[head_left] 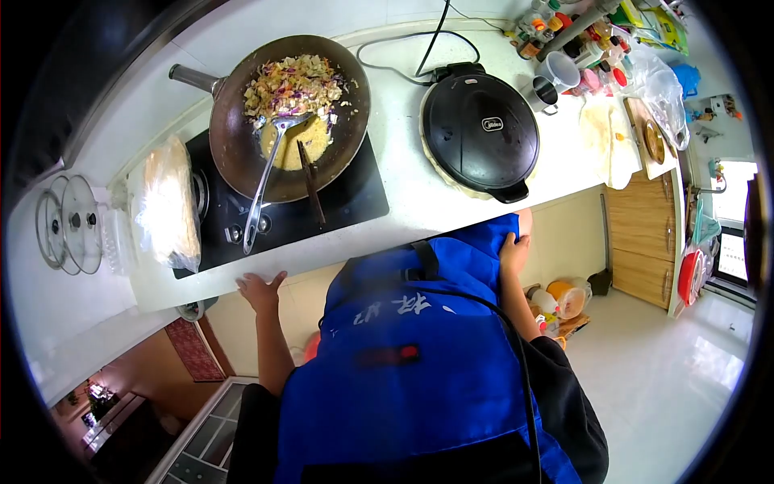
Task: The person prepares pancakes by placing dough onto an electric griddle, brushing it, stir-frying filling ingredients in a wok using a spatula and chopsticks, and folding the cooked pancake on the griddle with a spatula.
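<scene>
My left hand (262, 290) is at the front edge of the white counter (322, 256), thumb and fingers apart, holding nothing. My right hand (513, 254) is closed on the edge of the blue apron (419, 363) I wear, just below the counter. Above my left hand, a wok (230, 153) sits on the black cooktop (359, 194). Chopped vegetables (294, 89) and a yellowish, egg-like mixture (302, 149) lie in it. A metal spatula (270, 169) and dark chopsticks (310, 185) lean over its rim. A black electric griddle (480, 133) stands closed to the right.
A plastic-wrapped pale packet (165, 206) lies left of the wok. Flatbread-like sheets (605, 145), a wooden board (645, 133), a clear cup (558, 73) and several bottles (536, 36) crowd the right end. Glass lids (76, 222) hang at left. A black cord (423, 60) runs behind the griddle.
</scene>
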`<act>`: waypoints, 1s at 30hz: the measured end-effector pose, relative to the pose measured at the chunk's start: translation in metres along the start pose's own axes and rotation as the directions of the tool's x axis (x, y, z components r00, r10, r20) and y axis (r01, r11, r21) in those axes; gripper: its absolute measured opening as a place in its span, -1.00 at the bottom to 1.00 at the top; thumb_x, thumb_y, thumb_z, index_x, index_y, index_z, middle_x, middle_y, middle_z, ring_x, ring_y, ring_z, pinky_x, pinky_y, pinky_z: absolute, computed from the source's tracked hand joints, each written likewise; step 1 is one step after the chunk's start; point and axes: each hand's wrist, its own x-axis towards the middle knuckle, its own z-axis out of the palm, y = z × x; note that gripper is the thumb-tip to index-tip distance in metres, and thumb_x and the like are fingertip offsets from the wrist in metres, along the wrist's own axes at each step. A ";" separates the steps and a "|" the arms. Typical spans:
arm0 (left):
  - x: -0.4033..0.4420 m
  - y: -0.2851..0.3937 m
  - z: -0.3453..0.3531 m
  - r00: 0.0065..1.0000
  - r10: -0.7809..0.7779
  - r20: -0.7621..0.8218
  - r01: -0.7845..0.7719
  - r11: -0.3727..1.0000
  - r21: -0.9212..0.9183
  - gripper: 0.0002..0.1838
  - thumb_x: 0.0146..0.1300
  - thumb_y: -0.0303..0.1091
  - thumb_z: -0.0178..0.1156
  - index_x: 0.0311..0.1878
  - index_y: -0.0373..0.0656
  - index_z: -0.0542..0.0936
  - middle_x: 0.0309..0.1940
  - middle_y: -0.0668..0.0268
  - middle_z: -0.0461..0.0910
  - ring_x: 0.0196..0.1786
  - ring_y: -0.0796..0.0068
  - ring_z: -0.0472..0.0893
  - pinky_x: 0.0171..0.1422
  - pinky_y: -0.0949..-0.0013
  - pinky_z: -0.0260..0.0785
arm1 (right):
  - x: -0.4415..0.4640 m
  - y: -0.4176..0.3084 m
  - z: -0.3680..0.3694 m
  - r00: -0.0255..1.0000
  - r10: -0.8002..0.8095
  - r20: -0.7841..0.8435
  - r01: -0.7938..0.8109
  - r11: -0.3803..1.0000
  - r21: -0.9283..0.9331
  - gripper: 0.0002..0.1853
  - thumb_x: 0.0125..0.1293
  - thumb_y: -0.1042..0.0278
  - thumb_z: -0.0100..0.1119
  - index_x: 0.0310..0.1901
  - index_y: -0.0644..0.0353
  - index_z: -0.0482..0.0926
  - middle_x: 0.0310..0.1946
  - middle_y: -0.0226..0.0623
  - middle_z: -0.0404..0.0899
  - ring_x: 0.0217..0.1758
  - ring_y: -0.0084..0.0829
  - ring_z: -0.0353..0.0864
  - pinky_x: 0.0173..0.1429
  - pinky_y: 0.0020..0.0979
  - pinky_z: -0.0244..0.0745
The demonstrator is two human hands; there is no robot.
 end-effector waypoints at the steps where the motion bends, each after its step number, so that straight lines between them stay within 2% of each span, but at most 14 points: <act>1: -0.001 0.000 -0.001 1.000 0.000 0.006 0.001 1.000 -0.014 0.43 0.01 0.55 0.37 0.44 -0.77 0.19 0.43 -0.58 0.21 0.64 -0.40 0.03 0.71 -0.13 -0.13 | -0.001 0.000 -0.002 1.000 0.007 0.007 -0.007 1.000 0.008 -0.23 0.48 -0.05 0.04 0.51 0.41 0.28 0.53 0.20 0.26 0.60 0.07 0.26 0.62 -0.14 0.20; 3: -0.002 0.000 -0.002 1.000 0.002 0.019 -0.002 0.999 -0.040 0.42 0.04 0.53 0.37 0.45 -0.77 0.16 0.45 -0.61 0.16 0.65 -0.40 0.00 0.71 -0.14 -0.14 | -0.003 -0.002 -0.002 1.000 -0.011 -0.025 0.011 1.000 0.003 -0.23 0.47 -0.05 0.05 0.50 0.41 0.29 0.53 0.20 0.26 0.60 0.07 0.26 0.62 -0.14 0.20; 10: 0.002 0.002 -0.008 0.998 -0.024 0.061 0.025 0.999 -0.021 0.44 -0.01 0.55 0.39 0.44 -0.77 0.19 0.44 -0.60 0.19 0.66 -0.38 0.00 0.71 -0.13 -0.15 | -0.007 -0.006 -0.002 0.999 -0.001 -0.045 0.003 0.999 0.033 -0.22 0.47 -0.07 0.07 0.50 0.40 0.28 0.54 0.20 0.26 0.60 0.07 0.26 0.63 -0.14 0.19; 13: 0.002 0.005 -0.013 0.996 -0.027 0.080 0.027 1.000 -0.001 0.44 -0.02 0.55 0.40 0.43 -0.77 0.21 0.43 -0.58 0.21 0.65 -0.38 0.03 0.71 -0.13 -0.14 | -0.006 0.001 0.007 0.979 -0.069 -0.194 0.073 0.997 0.014 -0.32 0.46 0.02 0.11 0.43 0.38 0.37 0.42 0.13 0.45 0.44 0.09 0.47 0.48 -0.12 0.37; 15: 0.003 0.003 -0.012 0.997 -0.026 0.077 0.026 1.000 0.003 0.44 -0.03 0.55 0.40 0.43 -0.77 0.22 0.43 -0.56 0.24 0.64 -0.38 0.05 0.71 -0.14 -0.13 | -0.007 0.002 0.001 0.943 -0.153 -0.295 0.207 0.965 0.162 -0.35 0.48 0.17 0.13 0.47 0.38 0.33 0.42 0.15 0.43 0.48 0.07 0.42 0.53 -0.12 0.32; 16: 0.005 0.002 -0.009 0.997 -0.018 0.072 0.017 1.000 0.006 0.44 -0.03 0.56 0.39 0.42 -0.77 0.22 0.43 -0.55 0.25 0.64 -0.38 0.06 0.71 -0.15 -0.13 | -0.011 -0.004 -0.006 0.917 -0.191 -0.349 0.281 0.932 0.228 -0.36 0.48 0.24 0.14 0.49 0.38 0.31 0.43 0.16 0.41 0.51 0.06 0.39 0.55 -0.12 0.30; 17: 0.007 -0.001 -0.006 0.998 -0.012 0.066 0.011 1.000 0.010 0.44 -0.03 0.57 0.39 0.42 -0.77 0.23 0.42 -0.54 0.26 0.64 -0.38 0.06 0.71 -0.15 -0.12 | -0.023 -0.023 -0.021 0.873 -0.244 -0.423 0.403 0.850 0.340 -0.47 0.46 0.47 0.15 0.44 0.33 0.40 0.30 0.09 0.53 0.39 0.00 0.51 0.45 -0.13 0.41; 20: 0.010 -0.005 -0.003 0.998 -0.007 0.068 0.004 0.999 0.035 0.45 -0.04 0.60 0.36 0.42 -0.77 0.24 0.41 -0.52 0.30 0.63 -0.38 0.08 0.70 -0.16 -0.11 | -0.037 -0.059 -0.058 0.679 -0.534 -0.503 0.707 0.662 0.250 -0.58 0.44 0.53 0.16 0.32 0.30 0.52 0.22 -0.02 0.58 0.31 -0.05 0.57 0.38 -0.16 0.47; 21: 0.010 -0.004 -0.002 0.997 -0.008 0.073 0.005 0.999 0.040 0.45 -0.04 0.61 0.35 0.42 -0.77 0.24 0.40 -0.51 0.31 0.63 -0.38 0.09 0.70 -0.16 -0.10 | -0.041 -0.071 -0.066 0.599 -0.591 -0.540 0.764 0.625 0.163 -0.68 0.45 0.55 0.19 0.21 0.26 0.62 0.19 -0.09 0.59 0.28 -0.14 0.60 0.35 -0.21 0.49; 24: 0.009 -0.002 -0.007 0.997 -0.016 0.077 0.014 0.999 0.033 0.46 -0.04 0.62 0.34 0.41 -0.77 0.25 0.38 -0.48 0.35 0.62 -0.39 0.10 0.69 -0.17 -0.09 | -0.051 -0.107 -0.090 0.421 -0.791 -0.444 0.882 0.471 -0.003 -0.68 0.31 0.63 0.26 0.09 0.25 0.68 0.15 -0.10 0.62 0.27 -0.08 0.61 0.32 -0.18 0.49; 25: 0.009 -0.003 -0.004 0.998 -0.011 0.058 0.010 1.000 0.021 0.46 -0.05 0.62 0.34 0.40 -0.78 0.26 0.36 -0.46 0.38 0.61 -0.41 0.12 0.68 -0.19 -0.08 | -0.049 -0.113 -0.092 0.343 -0.839 -0.423 0.914 0.401 -0.055 -0.66 0.21 0.68 0.29 0.03 0.23 0.71 0.06 -0.13 0.65 0.19 -0.10 0.63 0.26 -0.18 0.52; 28: 0.011 -0.005 0.001 0.999 0.007 0.051 -0.009 0.999 0.041 0.45 -0.03 0.61 0.34 0.39 -0.79 0.26 0.36 -0.46 0.39 0.60 -0.42 0.12 0.68 -0.18 -0.08 | -0.033 -0.107 -0.079 0.351 -0.871 -0.343 0.924 0.382 -0.024 -0.67 0.15 0.69 0.31 -0.03 0.22 0.71 -0.03 -0.18 0.67 0.11 -0.13 0.64 0.21 -0.18 0.53; 30: 0.007 -0.007 0.003 1.000 0.023 0.013 -0.023 1.000 0.017 0.37 0.03 0.56 0.35 0.39 -0.76 0.30 0.35 -0.47 0.39 0.59 -0.45 0.13 0.68 -0.17 -0.06 | -0.038 -0.112 -0.076 0.336 -0.864 -0.376 0.922 0.383 -0.058 -0.67 0.11 0.72 0.28 -0.07 0.23 0.71 -0.08 -0.22 0.67 0.03 -0.15 0.62 0.12 -0.18 0.53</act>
